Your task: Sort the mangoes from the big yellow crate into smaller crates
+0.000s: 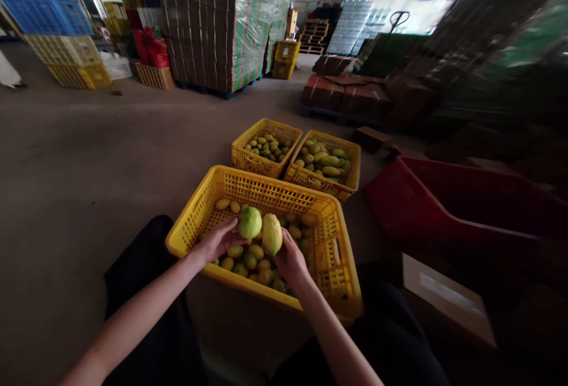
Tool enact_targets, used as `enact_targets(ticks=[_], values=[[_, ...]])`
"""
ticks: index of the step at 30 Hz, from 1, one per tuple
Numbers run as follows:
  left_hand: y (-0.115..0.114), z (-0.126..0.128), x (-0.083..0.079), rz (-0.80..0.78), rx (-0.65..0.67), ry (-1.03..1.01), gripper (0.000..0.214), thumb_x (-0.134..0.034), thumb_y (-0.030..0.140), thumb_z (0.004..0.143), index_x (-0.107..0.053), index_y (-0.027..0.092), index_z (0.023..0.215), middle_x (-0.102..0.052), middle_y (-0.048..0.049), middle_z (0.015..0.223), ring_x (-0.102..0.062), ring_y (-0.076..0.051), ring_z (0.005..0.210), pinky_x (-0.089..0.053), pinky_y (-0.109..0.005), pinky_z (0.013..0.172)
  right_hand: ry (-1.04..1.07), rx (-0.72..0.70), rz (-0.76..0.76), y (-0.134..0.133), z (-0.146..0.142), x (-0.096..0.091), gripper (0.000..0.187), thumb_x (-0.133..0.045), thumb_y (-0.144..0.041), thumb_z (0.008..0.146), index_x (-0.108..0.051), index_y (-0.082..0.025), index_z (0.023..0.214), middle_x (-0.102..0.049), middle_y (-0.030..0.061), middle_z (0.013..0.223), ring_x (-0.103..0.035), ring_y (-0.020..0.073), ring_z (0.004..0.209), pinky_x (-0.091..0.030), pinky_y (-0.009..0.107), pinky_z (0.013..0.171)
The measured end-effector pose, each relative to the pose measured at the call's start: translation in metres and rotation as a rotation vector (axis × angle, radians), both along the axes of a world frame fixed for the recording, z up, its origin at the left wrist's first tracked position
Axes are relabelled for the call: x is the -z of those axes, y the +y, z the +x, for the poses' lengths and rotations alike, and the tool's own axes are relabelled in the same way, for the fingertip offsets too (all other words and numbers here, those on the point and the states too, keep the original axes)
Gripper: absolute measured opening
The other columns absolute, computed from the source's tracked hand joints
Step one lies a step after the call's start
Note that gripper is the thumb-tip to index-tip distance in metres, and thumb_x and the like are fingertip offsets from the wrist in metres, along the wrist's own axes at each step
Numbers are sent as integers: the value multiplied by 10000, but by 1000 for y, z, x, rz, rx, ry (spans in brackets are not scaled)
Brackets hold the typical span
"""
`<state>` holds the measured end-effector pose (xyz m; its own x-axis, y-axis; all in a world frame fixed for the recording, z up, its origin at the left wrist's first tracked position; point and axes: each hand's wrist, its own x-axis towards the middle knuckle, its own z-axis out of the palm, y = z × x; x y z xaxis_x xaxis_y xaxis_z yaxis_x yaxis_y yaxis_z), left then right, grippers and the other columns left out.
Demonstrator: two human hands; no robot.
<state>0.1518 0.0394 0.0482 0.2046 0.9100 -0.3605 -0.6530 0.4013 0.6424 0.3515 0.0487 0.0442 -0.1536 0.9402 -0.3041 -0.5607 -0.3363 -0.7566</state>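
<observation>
My left hand (pixel 222 237) is closed around a roundish green lemon (pixel 249 222). Beside it, my right hand (pixel 290 256) grips a longer yellow lemon (pixel 271 234) from its right side. Both fruits are held close together over a large yellow plastic crate (pixel 284 187). Inside that crate, many smaller yellow and green lemons (pixel 251 260) lie loose, mostly below my hands. My fingertips are partly hidden behind the held fruits.
Two yellow crates of fruit stand just beyond, one at the left (pixel 255 164) and one at the right (pixel 322 186). A red bin (pixel 390 196) and a cardboard flap (pixel 448 297) are on the right. Wrapped stacked boxes (pixel 204 25) rise behind.
</observation>
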Motion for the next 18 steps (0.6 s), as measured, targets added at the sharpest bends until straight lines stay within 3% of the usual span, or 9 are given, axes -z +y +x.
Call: enact_targets(ticks=[3,6,9,11,14,18], values=[[-1,3,-4,-47,4,70,252,-732,223,780,-671,126,1004,-694,-132,1115,-645,-265,1082,-541,-353,904,-124,11,-59,1,0,9,343,-771,-447,623,-701,-245,891,-722,-16,940,-636,190,833,-522,268,668],[-3,5,-4,-82,51,105,312,-756,249,750,-663,128,1022,-688,-133,1116,-638,-263,1074,-557,-351,856,-248,31,-115,1,-1,18,373,-751,-450,625,-699,-245,931,-731,9,1009,-654,222,912,-524,286,677],[-5,7,7,-96,87,165,391,-788,277,715,-641,158,1057,-692,-105,1079,-653,-237,1004,-560,-316,772,-301,49,-133,-4,-6,20,344,-726,-491,662,-698,-228,883,-741,39,978,-661,234,966,-532,294,709],[-5,8,16,-77,99,254,406,-808,284,691,-638,181,1045,-702,-68,986,-660,-205,910,-536,-272,714,-239,-49,-168,-9,-11,17,415,-685,-588,688,-691,-200,834,-740,76,924,-670,259,957,-544,319,703],[-5,8,23,42,71,376,363,-828,252,657,-654,194,971,-685,-25,860,-632,-164,828,-480,-227,716,-145,-199,-177,-17,-17,10,521,-691,-660,656,-680,-193,887,-726,88,903,-675,277,929,-557,346,692],[-7,6,7,274,45,492,494,-875,184,552,-641,197,987,-656,-23,936,-588,-183,901,-446,-259,826,-370,-141,37,-20,-11,5,539,-821,-462,605,-626,-262,1067,-691,13,951,-635,226,964,-535,318,794]])
